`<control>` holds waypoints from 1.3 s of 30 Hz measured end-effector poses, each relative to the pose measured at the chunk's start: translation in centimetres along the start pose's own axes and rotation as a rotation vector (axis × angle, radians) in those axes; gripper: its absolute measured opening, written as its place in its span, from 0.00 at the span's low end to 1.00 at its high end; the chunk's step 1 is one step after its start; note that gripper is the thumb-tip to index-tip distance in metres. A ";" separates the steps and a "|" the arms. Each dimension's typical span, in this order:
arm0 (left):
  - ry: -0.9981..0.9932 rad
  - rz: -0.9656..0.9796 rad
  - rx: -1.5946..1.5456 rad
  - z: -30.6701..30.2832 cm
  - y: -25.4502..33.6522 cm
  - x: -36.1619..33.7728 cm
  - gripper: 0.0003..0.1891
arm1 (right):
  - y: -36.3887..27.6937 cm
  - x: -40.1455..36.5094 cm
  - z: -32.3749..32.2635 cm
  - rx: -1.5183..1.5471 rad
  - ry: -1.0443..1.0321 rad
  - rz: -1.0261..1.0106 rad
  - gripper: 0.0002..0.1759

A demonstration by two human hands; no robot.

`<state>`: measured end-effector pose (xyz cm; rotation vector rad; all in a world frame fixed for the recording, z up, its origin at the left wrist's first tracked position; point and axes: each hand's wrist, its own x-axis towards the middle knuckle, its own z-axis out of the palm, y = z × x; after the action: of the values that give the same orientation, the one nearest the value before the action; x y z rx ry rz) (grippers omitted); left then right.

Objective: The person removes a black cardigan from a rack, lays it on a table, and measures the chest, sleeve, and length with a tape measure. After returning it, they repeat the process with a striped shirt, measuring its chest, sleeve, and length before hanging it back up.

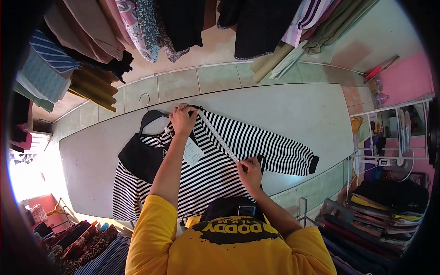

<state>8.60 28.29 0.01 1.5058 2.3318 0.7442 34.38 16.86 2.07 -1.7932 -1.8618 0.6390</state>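
Observation:
A black-and-white striped long-sleeved top [206, 178] lies spread on the table, its wide black collar [142, 162] towards the left. In its neck sits a dark clothes hanger [150, 118] with a metal hook. A white tape measure [219, 137] runs straight and slanting across the top, from the shoulder to the underarm area. My left hand [183, 120] pinches the tape's upper end at the shoulder. Near the underarm, my right hand [250, 175] has thumb and fingers closed on the lower part of the tape. A printed paper tag [192, 153] rests on the striped cloth between my arms.
The grey table [316, 107] stands on a tiled floor. Clothes hang along the far side [183, 23] and at the left [50, 68]. Folded garments [385, 206] are stacked at the right, near a fan [401, 167] and a white rack. More clothes [87, 247] fill the lower left.

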 end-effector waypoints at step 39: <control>-0.050 0.463 0.043 -1.9 -2.3 -15.4 0.16 | 10.7 -2.7 -37.2 1.049 0.627 0.127 0.20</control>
<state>12.45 13.13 -0.54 2.0901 1.9901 0.7481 66.15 14.73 24.26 -1.1732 -0.7379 0.7709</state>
